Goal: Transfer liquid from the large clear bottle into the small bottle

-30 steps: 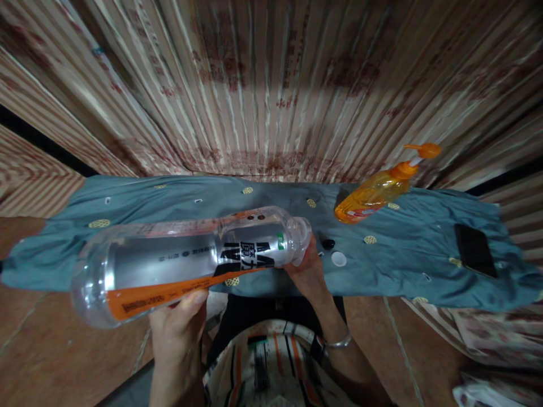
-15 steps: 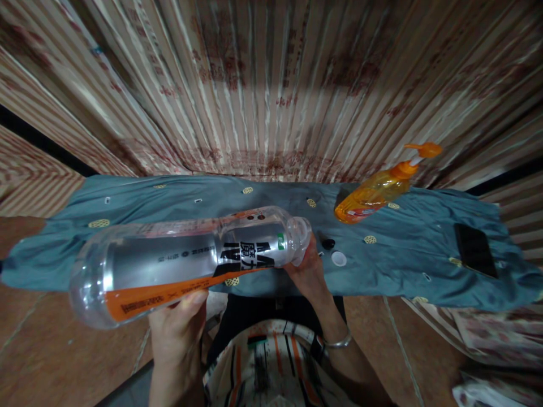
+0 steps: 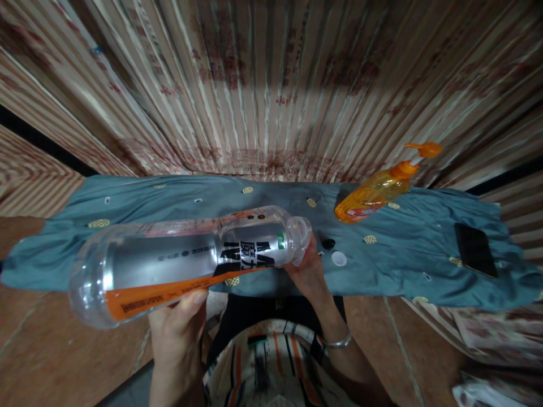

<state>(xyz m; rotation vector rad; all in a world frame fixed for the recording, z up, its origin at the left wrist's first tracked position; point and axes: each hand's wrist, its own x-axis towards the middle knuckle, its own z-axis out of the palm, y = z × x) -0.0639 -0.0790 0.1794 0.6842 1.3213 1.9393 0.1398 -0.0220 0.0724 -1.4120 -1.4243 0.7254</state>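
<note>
A big clear plastic bottle (image 3: 165, 260) with a silver and orange label lies tilted in the air above the table, its mouth toward the right. My left hand (image 3: 182, 314) supports its body from below, with the thumb on the orange part of the label. At the mouth, my right hand (image 3: 307, 265) is closed round a small clear plastic piece (image 3: 302, 234). Whether that piece is a separate container or part of the neck I cannot tell. A black cap (image 3: 328, 243) and a white round cap (image 3: 339, 258) lie just right of that hand.
An orange pump bottle (image 3: 369, 198) of yellow-orange liquid stands on the table, right of centre. A dark phone-like slab (image 3: 475, 250) lies near the right end. Blue-green cloth (image 3: 280, 195) covers the narrow table, and a striped curtain (image 3: 263, 102) hangs close behind it.
Hardly anything differs. The large bottle and both hands keep nearly the same place and grip.
</note>
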